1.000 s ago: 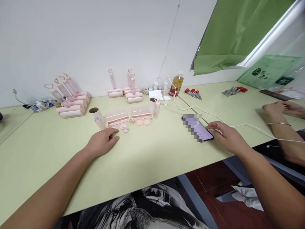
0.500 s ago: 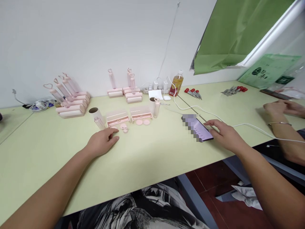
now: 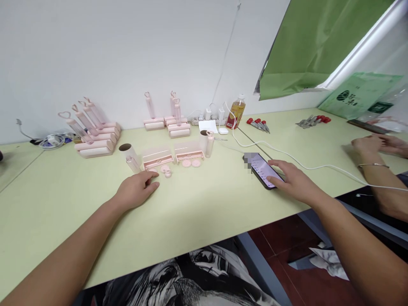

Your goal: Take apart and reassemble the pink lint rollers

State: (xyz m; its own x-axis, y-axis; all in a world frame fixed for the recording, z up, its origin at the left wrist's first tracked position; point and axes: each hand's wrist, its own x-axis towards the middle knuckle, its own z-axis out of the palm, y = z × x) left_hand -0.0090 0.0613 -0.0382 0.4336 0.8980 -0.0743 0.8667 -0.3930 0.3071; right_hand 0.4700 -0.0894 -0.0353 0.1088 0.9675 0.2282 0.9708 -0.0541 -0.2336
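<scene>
My right hand (image 3: 295, 182) hovers at the right edge of a phone (image 3: 259, 171) lying on the table, its thumb on or just over the lit screen and its fingers stretched out. Whether the thumb touches the glass I cannot tell. Far to the left, my left hand (image 3: 136, 190) rests on the tabletop with thumb and forefinger apart, holding nothing. Just beyond its fingertips lie small pink round parts (image 3: 166, 171). Behind them are a pink roller cover (image 3: 158, 161), a second pink roller cover (image 3: 190, 155) and pink discs (image 3: 195, 163).
Assembled pink lint rollers (image 3: 95, 144) stand along the wall. A sticky-paper roll (image 3: 127, 152) stands left of the covers. A drink bottle (image 3: 236, 112), red-handled tools (image 3: 259, 125) and a white cable (image 3: 283, 155) lie toward the right. Another person's hands (image 3: 371, 144) rest at far right.
My right hand has shifted left, bringing its thumb over the phone. The screen shows a different display. My left hand stays where it was.
</scene>
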